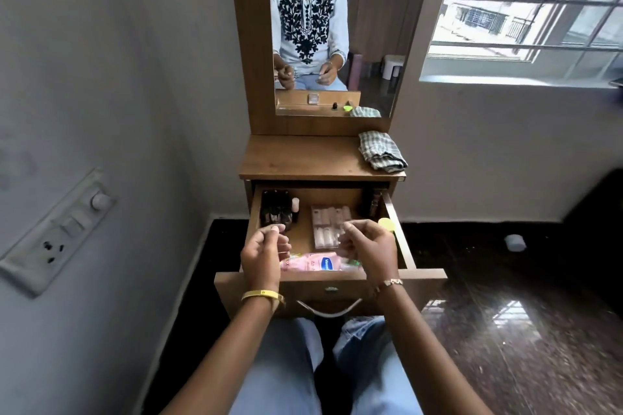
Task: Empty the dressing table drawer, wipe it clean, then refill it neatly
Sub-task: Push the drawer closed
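The wooden drawer [399, 236] of the dressing table stands pulled out over my knees. Inside it are dark bottles [275, 209] at the back left, a small pale bottle [295, 205], clear plastic cases [328, 216] in the middle, a yellow-lidded jar [386, 223] by the right wall and pink packets [312, 263] with a blue-labelled item [330, 263] at the front. My left hand [264, 254] and my right hand [369, 251] hover just above the drawer's front half, fingers loosely curled, nothing visibly held. A folded checked cloth [382, 151] lies on the table top's right end.
The table top [303, 158] is bare apart from the cloth, with a mirror [367, 27] above it. A wall with a switch panel [64, 229] is close on the left. A dark glossy floor [505, 313] with a small white object [515, 242] lies on the right.
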Tool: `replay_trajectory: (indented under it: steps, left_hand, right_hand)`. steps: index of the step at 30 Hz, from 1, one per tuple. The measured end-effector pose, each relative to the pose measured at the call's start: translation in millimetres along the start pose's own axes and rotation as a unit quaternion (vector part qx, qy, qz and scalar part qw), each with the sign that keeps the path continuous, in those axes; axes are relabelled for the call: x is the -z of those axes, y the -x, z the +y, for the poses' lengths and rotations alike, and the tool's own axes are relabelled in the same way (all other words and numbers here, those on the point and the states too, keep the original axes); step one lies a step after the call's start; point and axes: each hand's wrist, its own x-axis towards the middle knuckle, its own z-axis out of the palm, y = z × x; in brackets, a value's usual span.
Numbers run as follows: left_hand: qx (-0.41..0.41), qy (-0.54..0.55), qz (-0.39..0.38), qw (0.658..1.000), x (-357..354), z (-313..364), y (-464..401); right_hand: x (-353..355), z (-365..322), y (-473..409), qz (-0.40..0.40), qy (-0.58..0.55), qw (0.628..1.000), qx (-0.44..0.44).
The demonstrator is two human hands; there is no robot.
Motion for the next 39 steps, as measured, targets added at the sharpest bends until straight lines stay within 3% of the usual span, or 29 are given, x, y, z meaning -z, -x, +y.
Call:
replay_trajectory:
  steps: [5,12,18,39]
  left_hand:
    - [0.042,0.024,0.026,0.998,16.4,-16.7,32.5]
    - [0.177,0.051,0.061,0.981,28.7,-34.8,48.4]
    - [0.262,0.064,0.112,0.956,25.3,-36.9,49.1]
    - [0.287,0.119,0.074,0.948,11.3,-58.7,9.2]
  right_hand:
    - [12.3,32.3,44.3,0.072,-0.122,0.985,-0.098]
    - [18.5,56.1,47.3,0.188,-0.174,0.951,-0.176]
    - [28.4,54.9,43.6,0.263,-0.173,0.930,-0.191]
    - [22.0,61.3,13.1,0.211,-0.226,0.928,-0.209]
